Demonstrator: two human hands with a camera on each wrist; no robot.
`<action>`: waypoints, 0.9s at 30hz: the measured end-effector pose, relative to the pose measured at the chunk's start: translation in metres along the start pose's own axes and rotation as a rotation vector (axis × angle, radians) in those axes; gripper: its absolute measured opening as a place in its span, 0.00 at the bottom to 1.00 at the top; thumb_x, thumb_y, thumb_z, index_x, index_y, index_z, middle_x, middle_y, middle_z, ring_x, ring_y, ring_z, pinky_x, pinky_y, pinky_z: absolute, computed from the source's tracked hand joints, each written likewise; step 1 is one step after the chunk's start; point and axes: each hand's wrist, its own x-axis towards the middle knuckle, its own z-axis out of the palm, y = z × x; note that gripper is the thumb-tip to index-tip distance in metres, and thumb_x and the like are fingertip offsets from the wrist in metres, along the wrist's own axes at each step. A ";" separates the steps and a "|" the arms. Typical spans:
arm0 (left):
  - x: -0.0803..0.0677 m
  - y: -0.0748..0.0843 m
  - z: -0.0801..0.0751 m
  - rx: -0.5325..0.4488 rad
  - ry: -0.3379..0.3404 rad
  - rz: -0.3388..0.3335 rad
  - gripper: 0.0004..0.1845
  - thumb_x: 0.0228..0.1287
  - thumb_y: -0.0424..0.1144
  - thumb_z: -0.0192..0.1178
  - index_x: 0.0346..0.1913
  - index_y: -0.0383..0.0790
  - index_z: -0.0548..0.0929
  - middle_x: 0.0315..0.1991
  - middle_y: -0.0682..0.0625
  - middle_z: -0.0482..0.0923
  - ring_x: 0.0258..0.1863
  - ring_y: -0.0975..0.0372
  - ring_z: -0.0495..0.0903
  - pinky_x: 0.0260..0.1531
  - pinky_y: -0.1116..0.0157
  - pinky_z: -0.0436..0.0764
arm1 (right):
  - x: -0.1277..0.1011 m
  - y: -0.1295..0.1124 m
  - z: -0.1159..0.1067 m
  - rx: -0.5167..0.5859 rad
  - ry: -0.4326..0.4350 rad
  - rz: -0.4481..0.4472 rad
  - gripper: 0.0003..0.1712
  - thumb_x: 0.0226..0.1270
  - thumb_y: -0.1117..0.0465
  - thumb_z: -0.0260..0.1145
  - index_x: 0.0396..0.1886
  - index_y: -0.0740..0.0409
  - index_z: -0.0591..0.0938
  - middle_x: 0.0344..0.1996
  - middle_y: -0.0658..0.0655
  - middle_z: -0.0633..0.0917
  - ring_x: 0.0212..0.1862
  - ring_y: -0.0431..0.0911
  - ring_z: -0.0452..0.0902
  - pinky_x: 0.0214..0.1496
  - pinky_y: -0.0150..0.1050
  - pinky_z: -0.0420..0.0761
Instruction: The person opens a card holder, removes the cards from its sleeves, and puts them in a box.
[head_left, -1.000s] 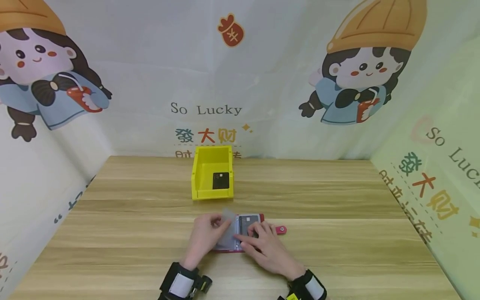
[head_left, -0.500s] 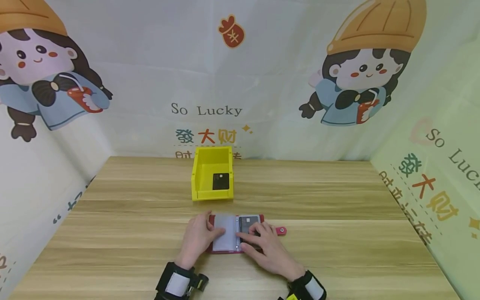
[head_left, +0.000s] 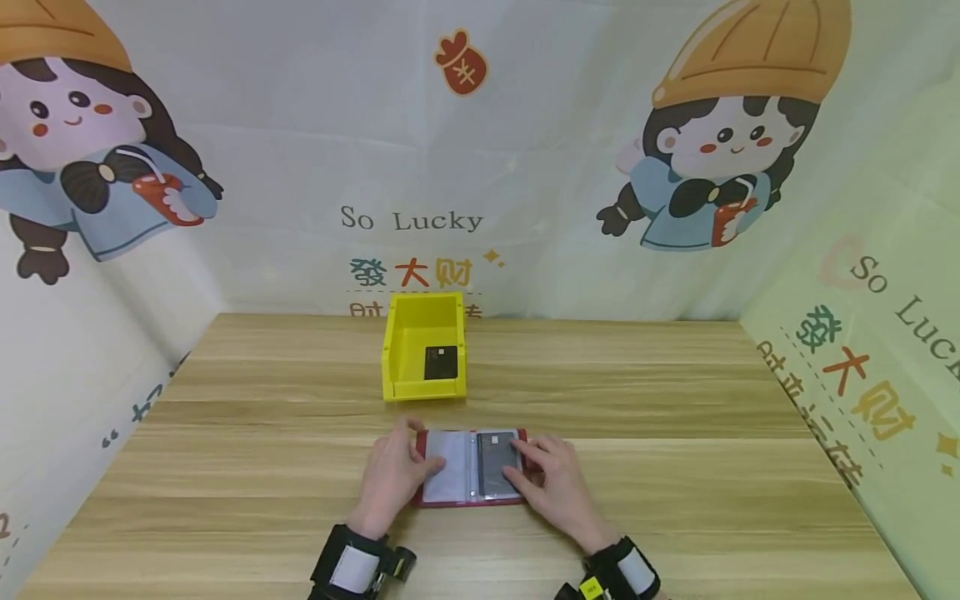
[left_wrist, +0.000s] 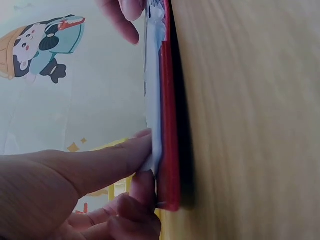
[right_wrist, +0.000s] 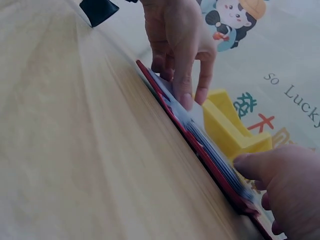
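A red card holder [head_left: 454, 468] lies open on the wooden table, its clear plastic sleeves facing up. My left hand [head_left: 390, 479] rests on the left page, thumb pressing the sleeve [left_wrist: 152, 115] flat, fingers along the cover's left edge. On the right page my right hand [head_left: 557, 487] lies with straight fingers touching the sleeve that holds a dark card [head_left: 495, 467]. The wrist views show the red cover [left_wrist: 168, 125] edge-on, with my left hand's fingers [right_wrist: 176, 45] coming down onto it and my right hand's thumb [right_wrist: 270, 165] at its near end.
A yellow bin [head_left: 390, 350] stands just behind the holder, open at the top, with a black card [head_left: 441, 362] lying inside. Printed cloth walls close in the table [head_left: 675, 417] at the back and both sides.
My left hand has laid a clear sleeve over to the left and pressed it flat. My right hand has slid right, uncovering the dark card and covering the holder's snap tab.
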 end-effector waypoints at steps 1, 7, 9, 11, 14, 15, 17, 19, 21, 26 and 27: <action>-0.001 0.001 0.000 0.017 0.004 0.006 0.27 0.56 0.34 0.74 0.57 0.33 0.75 0.23 0.49 0.74 0.21 0.62 0.70 0.22 0.68 0.65 | 0.001 0.001 -0.001 -0.009 -0.013 0.018 0.22 0.58 0.56 0.76 0.50 0.62 0.87 0.32 0.48 0.81 0.39 0.39 0.70 0.50 0.42 0.69; -0.006 0.009 0.008 0.157 0.061 0.128 0.11 0.57 0.31 0.71 0.41 0.36 0.81 0.23 0.51 0.72 0.24 0.62 0.68 0.25 0.69 0.64 | 0.003 0.003 -0.002 -0.037 -0.084 0.081 0.30 0.59 0.50 0.76 0.57 0.63 0.84 0.33 0.50 0.82 0.41 0.42 0.70 0.51 0.44 0.64; -0.007 0.013 0.013 0.173 0.056 0.183 0.07 0.58 0.29 0.70 0.38 0.36 0.83 0.24 0.51 0.74 0.24 0.63 0.69 0.26 0.69 0.67 | 0.003 0.003 -0.002 -0.047 -0.090 0.079 0.31 0.59 0.50 0.76 0.57 0.63 0.84 0.31 0.48 0.81 0.40 0.41 0.68 0.50 0.43 0.62; -0.007 0.016 0.016 0.154 0.018 0.224 0.04 0.60 0.29 0.68 0.37 0.36 0.84 0.24 0.51 0.76 0.25 0.64 0.70 0.26 0.70 0.69 | 0.003 0.003 -0.002 -0.051 -0.088 0.075 0.31 0.59 0.49 0.75 0.57 0.63 0.84 0.29 0.47 0.79 0.39 0.40 0.67 0.50 0.43 0.62; -0.006 0.020 0.020 0.087 -0.044 0.257 0.03 0.61 0.30 0.67 0.37 0.34 0.86 0.26 0.50 0.80 0.25 0.65 0.72 0.26 0.71 0.71 | 0.003 0.003 -0.001 -0.057 -0.082 0.068 0.31 0.59 0.49 0.75 0.57 0.63 0.84 0.26 0.46 0.77 0.37 0.40 0.66 0.50 0.43 0.62; -0.006 0.021 0.021 0.069 -0.056 0.260 0.03 0.62 0.30 0.66 0.37 0.33 0.86 0.26 0.49 0.81 0.25 0.66 0.72 0.26 0.72 0.71 | 0.003 0.002 0.000 -0.058 -0.081 0.068 0.31 0.59 0.49 0.75 0.57 0.63 0.84 0.26 0.46 0.77 0.37 0.40 0.65 0.50 0.43 0.61; -0.004 0.022 0.023 0.047 -0.061 0.258 0.05 0.62 0.31 0.66 0.38 0.32 0.87 0.26 0.49 0.81 0.25 0.66 0.72 0.26 0.72 0.71 | 0.003 0.001 0.001 -0.060 -0.078 0.070 0.31 0.60 0.49 0.75 0.57 0.63 0.84 0.26 0.46 0.78 0.37 0.40 0.65 0.49 0.43 0.61; -0.003 0.022 0.025 0.045 -0.045 0.260 0.05 0.62 0.32 0.66 0.37 0.32 0.86 0.26 0.49 0.81 0.26 0.66 0.73 0.27 0.72 0.71 | 0.003 -0.001 0.002 -0.060 -0.079 0.079 0.31 0.60 0.49 0.74 0.58 0.63 0.83 0.26 0.46 0.78 0.37 0.41 0.65 0.49 0.43 0.61; -0.002 0.022 0.025 0.045 -0.042 0.250 0.06 0.62 0.33 0.67 0.38 0.32 0.86 0.26 0.49 0.80 0.26 0.66 0.73 0.28 0.72 0.71 | 0.003 -0.003 0.003 -0.072 -0.082 0.085 0.31 0.61 0.49 0.74 0.58 0.62 0.83 0.26 0.46 0.77 0.37 0.41 0.65 0.49 0.42 0.61; -0.001 0.024 0.028 0.032 -0.066 0.201 0.08 0.64 0.36 0.66 0.39 0.31 0.86 0.25 0.50 0.78 0.26 0.65 0.71 0.26 0.71 0.68 | 0.004 -0.005 0.003 -0.071 -0.095 0.102 0.31 0.62 0.48 0.73 0.59 0.62 0.83 0.23 0.44 0.72 0.37 0.41 0.64 0.49 0.41 0.59; -0.001 0.025 0.029 0.030 -0.070 0.193 0.09 0.64 0.36 0.65 0.39 0.31 0.86 0.25 0.51 0.77 0.25 0.65 0.71 0.25 0.71 0.67 | 0.003 -0.005 0.003 -0.068 -0.096 0.104 0.31 0.62 0.48 0.73 0.59 0.62 0.83 0.23 0.44 0.72 0.37 0.41 0.64 0.48 0.41 0.59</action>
